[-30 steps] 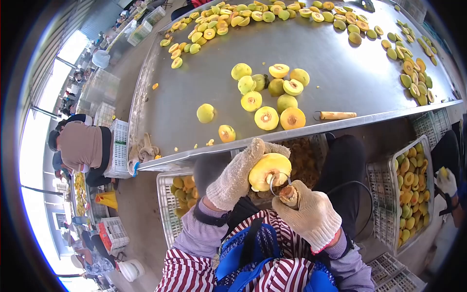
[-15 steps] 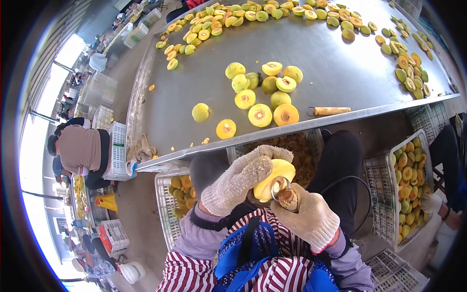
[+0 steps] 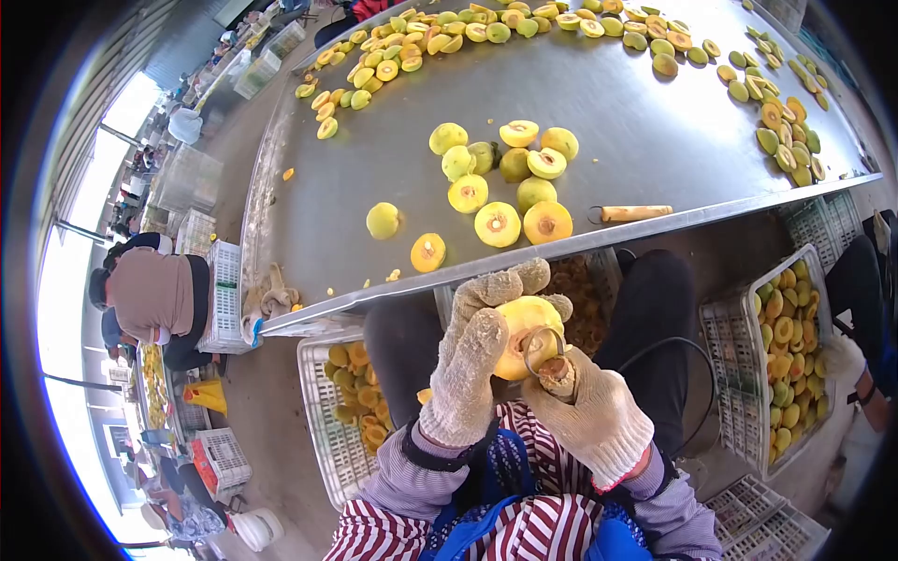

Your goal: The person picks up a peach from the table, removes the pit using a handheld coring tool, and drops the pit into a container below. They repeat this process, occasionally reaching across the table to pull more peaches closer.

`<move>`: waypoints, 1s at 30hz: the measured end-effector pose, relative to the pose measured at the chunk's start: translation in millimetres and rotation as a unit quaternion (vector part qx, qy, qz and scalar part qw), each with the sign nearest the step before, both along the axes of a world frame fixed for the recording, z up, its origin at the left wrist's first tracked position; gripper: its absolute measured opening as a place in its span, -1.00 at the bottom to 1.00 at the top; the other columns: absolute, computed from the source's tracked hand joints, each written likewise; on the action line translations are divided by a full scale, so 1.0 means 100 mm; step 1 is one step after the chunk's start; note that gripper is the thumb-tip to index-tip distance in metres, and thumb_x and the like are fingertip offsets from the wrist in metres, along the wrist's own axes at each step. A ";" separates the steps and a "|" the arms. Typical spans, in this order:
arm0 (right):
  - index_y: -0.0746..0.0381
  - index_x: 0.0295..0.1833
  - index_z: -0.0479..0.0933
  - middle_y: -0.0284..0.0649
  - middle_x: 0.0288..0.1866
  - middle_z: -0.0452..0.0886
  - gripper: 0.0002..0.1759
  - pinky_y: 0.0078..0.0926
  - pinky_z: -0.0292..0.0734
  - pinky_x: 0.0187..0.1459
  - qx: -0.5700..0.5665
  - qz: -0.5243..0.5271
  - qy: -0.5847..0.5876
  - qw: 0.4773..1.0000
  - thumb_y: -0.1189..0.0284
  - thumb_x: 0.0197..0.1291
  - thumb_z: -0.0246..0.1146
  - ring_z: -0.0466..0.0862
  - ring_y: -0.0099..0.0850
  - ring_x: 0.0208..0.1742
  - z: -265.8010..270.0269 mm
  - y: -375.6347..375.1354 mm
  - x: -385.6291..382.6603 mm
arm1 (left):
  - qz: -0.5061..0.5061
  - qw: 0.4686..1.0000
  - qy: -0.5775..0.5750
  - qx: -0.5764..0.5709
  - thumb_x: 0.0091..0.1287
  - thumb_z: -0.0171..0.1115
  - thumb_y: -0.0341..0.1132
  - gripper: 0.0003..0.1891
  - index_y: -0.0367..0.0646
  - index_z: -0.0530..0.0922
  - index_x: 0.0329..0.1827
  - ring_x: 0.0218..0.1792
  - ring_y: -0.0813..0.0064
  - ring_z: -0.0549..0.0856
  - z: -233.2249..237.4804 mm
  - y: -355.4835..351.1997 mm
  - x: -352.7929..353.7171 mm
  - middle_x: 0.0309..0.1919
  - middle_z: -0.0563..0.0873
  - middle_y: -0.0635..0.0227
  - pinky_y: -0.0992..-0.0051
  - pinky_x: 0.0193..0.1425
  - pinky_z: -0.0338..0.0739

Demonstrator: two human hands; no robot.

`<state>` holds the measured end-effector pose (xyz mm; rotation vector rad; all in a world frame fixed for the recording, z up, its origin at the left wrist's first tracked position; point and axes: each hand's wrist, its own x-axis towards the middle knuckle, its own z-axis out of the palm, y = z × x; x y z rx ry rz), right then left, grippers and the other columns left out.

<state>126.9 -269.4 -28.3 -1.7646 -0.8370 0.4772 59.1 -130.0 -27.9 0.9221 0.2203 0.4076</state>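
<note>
My left hand (image 3: 477, 360), in a knitted glove, holds a yellow halved fruit (image 3: 526, 338) over my lap, its cut face turned up toward me. My gloved right hand (image 3: 594, 411) grips a tool with a worn handle (image 3: 558, 376), and its curved metal loop lies against the fruit's centre. Just beyond, on the metal table (image 3: 337, 224), rests a group of yellow-green fruit halves (image 3: 497, 224). Another hooked tool with a wooden handle (image 3: 636, 213) lies at the table's near edge.
Crates of fruit halves stand to my left (image 3: 323, 421) and right (image 3: 730, 374); another crate (image 3: 613, 271) sits under the table edge. A co-worker's gloved hand (image 3: 842, 363) is at far right. More fruit (image 3: 440, 39) lines the table's far side. A seated person (image 3: 154, 290) is at left.
My left hand has turned more upright with its fingers spread around the fruit, and the fruit's cut face now shows more. A small yellow piece has appeared beside my left hand.
</note>
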 end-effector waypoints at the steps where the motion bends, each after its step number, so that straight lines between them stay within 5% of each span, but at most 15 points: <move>1: 0.26 -0.12 0.57 -0.10 -0.50 0.67 -0.75 -0.29 0.63 -0.45 0.000 -0.001 0.000 1.000 0.38 0.19 0.45 0.73 -0.09 -0.49 0.00 0.00 0.00 | 0.025 1.000 -0.003 0.011 0.54 0.18 -0.01 -0.48 -0.16 0.37 0.37 0.32 0.11 0.60 0.01 -0.05 0.00 0.39 0.50 0.05 0.15 0.40 0.53; 7: 0.26 -0.08 0.58 -0.05 -0.46 0.67 -0.73 -0.29 0.64 -0.41 0.000 0.005 0.062 0.998 0.37 0.21 0.44 0.74 -0.10 -0.45 0.00 -0.04 -0.02 | 0.078 0.992 -0.021 0.094 0.57 0.14 -0.06 -0.51 -0.21 0.42 0.38 0.27 0.17 0.63 0.03 -0.20 0.00 0.37 0.52 0.05 0.20 0.38 0.52; 9: 0.27 -0.04 0.58 -0.11 -0.37 0.70 -0.73 -0.41 0.64 -0.27 -0.031 0.068 0.254 0.964 0.35 0.27 0.40 0.76 -0.34 -0.35 -0.01 -0.07 -0.01 | 0.067 0.989 -0.015 0.134 0.58 0.13 -0.09 -0.54 -0.24 0.45 0.37 0.25 0.20 0.63 0.12 -0.14 0.00 0.37 0.53 0.06 0.23 0.36 0.52; 11: 0.28 0.00 0.58 -0.17 -0.32 0.71 -0.72 -0.46 0.62 -0.20 -0.045 0.071 0.322 0.943 0.34 0.31 0.39 0.72 -0.45 -0.28 0.08 -0.06 0.03 | 0.000 0.972 0.127 0.196 0.59 0.10 -0.15 -0.59 -0.27 0.51 0.32 0.24 0.27 0.63 0.27 -0.03 0.02 0.35 0.55 0.07 0.29 0.35 0.52; 13: 0.28 0.03 0.58 -0.23 -0.27 0.71 -0.71 -0.52 0.60 -0.14 -0.055 0.073 0.385 0.918 0.32 0.35 0.37 0.68 -0.57 -0.22 0.20 -0.04 0.12 | 0.031 0.958 0.127 0.256 0.57 0.11 -0.20 -0.61 -0.27 0.53 0.30 0.22 0.21 0.66 0.16 -0.06 0.06 0.31 0.57 0.05 0.30 0.33 0.53; 15: 0.29 0.04 0.58 -0.34 -0.22 0.69 -0.71 -0.60 0.57 -0.10 -0.011 0.094 0.464 0.881 0.31 0.38 0.35 0.61 -0.66 -0.16 0.29 -0.08 0.18 | 0.141 0.793 -0.009 0.593 0.62 0.05 -0.06 -0.52 -0.28 0.49 0.35 0.17 0.20 0.67 0.07 -0.07 0.09 0.28 0.59 0.05 0.24 0.28 0.56; 16: 0.28 0.02 0.58 -0.37 -0.33 0.66 -0.71 -0.63 0.56 -0.24 0.020 0.098 0.500 0.860 0.29 0.39 0.35 0.61 -0.66 -0.31 0.27 -0.09 0.18 | 0.138 0.778 -0.010 0.613 0.61 0.07 -0.09 -0.54 -0.27 0.49 0.35 0.16 0.23 0.68 0.07 -0.08 0.08 0.25 0.60 0.04 0.28 0.32 0.52; 19: 0.26 -0.04 0.58 -0.41 -0.45 0.59 -0.73 -0.65 0.48 -0.46 -0.055 0.104 0.548 0.828 0.26 0.39 0.34 0.54 -0.67 -0.51 0.18 -0.14 0.24 | 0.101 0.794 0.033 0.598 0.63 0.04 -0.08 -0.54 -0.28 0.50 0.34 0.09 0.31 0.69 0.14 -0.07 0.15 0.20 0.62 0.04 0.38 0.24 0.55; 20: 0.26 -0.04 0.58 -0.41 -0.45 0.59 -0.73 -0.65 0.48 -0.46 -0.055 0.102 0.549 0.827 0.26 0.39 0.34 0.54 -0.67 -0.51 0.16 -0.13 0.23 | 0.004 0.887 0.122 0.445 0.64 0.00 -0.07 -0.54 -0.30 0.52 0.30 -0.03 0.42 0.71 0.31 -0.04 0.17 0.06 0.68 0.11 0.46 0.13 0.58; 21: 0.25 -0.07 0.57 -0.42 -0.49 0.56 -0.74 -0.66 0.41 -0.54 -0.074 0.098 0.517 0.847 0.26 0.40 0.33 0.50 -0.67 -0.58 0.16 -0.11 0.19 | -0.086 0.922 0.227 0.301 0.66 -0.04 -0.04 -0.52 -0.34 0.55 0.23 -0.10 0.50 0.70 0.39 0.06 0.19 -0.08 0.71 0.22 0.51 0.07 0.59; 24: 0.23 -0.11 0.55 -0.43 -0.55 0.52 -0.75 -0.67 0.33 -0.64 -0.097 0.112 0.513 0.846 0.26 0.40 0.31 0.45 -0.66 -0.67 0.18 -0.12 0.27 | -0.039 0.910 0.204 0.358 0.63 0.03 -0.13 -0.61 -0.32 0.58 0.17 -0.16 0.48 0.72 0.27 -0.01 0.25 -0.12 0.73 0.23 0.51 0.01 0.60; 26: 0.23 -0.12 0.55 -0.43 -0.56 0.51 -0.77 -0.68 0.31 -0.65 -0.104 0.130 0.549 0.819 0.27 0.39 0.29 0.45 -0.67 -0.68 0.17 -0.15 0.30 | 0.078 0.788 0.089 0.604 0.45 0.28 -0.28 -0.75 -0.18 0.65 0.09 -0.10 0.15 0.79 0.21 -0.05 0.25 -0.05 0.75 0.13 0.35 -0.05 0.68; 29: 0.22 -0.13 0.55 -0.44 -0.59 0.48 -0.79 -0.66 0.30 -0.66 -0.074 0.131 0.596 0.789 0.30 0.37 0.29 0.42 -0.66 -0.70 0.15 -0.17 0.30 | 0.088 0.780 0.078 0.615 0.36 0.35 -0.30 -0.73 -0.16 0.66 0.08 -0.11 0.10 0.78 0.17 -0.05 0.27 -0.03 0.74 0.11 0.33 -0.07 0.69; 30: 0.23 -0.10 0.56 -0.45 -0.60 0.46 -0.78 -0.67 0.28 -0.67 -0.062 0.128 0.594 0.792 0.29 0.37 0.30 0.40 -0.66 -0.71 0.16 -0.18 0.29 | 0.043 0.824 0.108 0.554 0.46 0.28 -0.24 -0.72 -0.19 0.65 0.12 -0.05 0.23 0.79 0.21 -0.03 0.27 0.03 0.74 0.16 0.36 -0.03 0.68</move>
